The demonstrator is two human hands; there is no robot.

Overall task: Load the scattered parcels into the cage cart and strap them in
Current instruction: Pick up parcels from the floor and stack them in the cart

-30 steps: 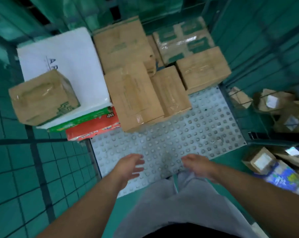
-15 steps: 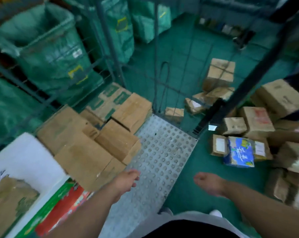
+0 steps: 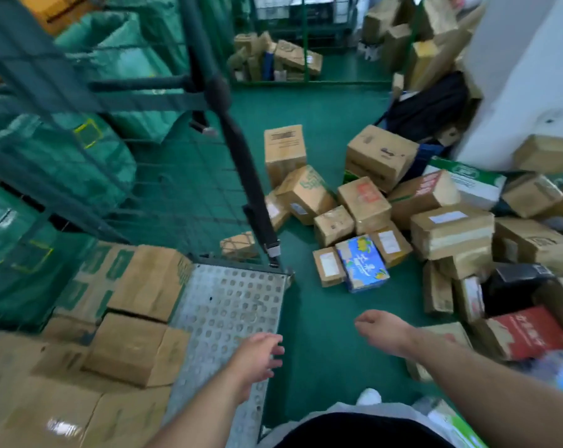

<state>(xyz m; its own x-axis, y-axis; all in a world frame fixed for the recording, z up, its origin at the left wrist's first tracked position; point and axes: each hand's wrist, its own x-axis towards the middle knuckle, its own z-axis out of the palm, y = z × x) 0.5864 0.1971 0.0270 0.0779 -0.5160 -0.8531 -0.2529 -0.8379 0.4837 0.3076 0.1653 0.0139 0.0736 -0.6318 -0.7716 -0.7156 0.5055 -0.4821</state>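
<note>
The cage cart's perforated metal floor (image 3: 228, 305) lies at lower left, with several brown cartons (image 3: 137, 347) stacked on its left part. A black strap (image 3: 251, 185) with a metal buckle hangs down the cart's corner post. Scattered parcels (image 3: 364, 202) lie in a heap on the green floor to the right, among them a blue printed box (image 3: 362, 265) and a red one (image 3: 529, 331). My left hand (image 3: 257, 355) hovers over the cart floor's edge, fingers loosely spread, holding nothing. My right hand (image 3: 382, 329) reaches out over the green floor, empty, fingers relaxed.
Green mesh cage walls (image 3: 176, 195) and green sacks (image 3: 89, 147) stand at the left. Another cage with parcels (image 3: 280, 59) is at the back. A white wall (image 3: 525, 76) rises at right with cartons piled beside it. A white shoe tip (image 3: 369, 396) shows below.
My view has swung right, from the cart's loaded floor to the parcel heap. Both empty hands have moved right with it, the right one now out over the green floor.
</note>
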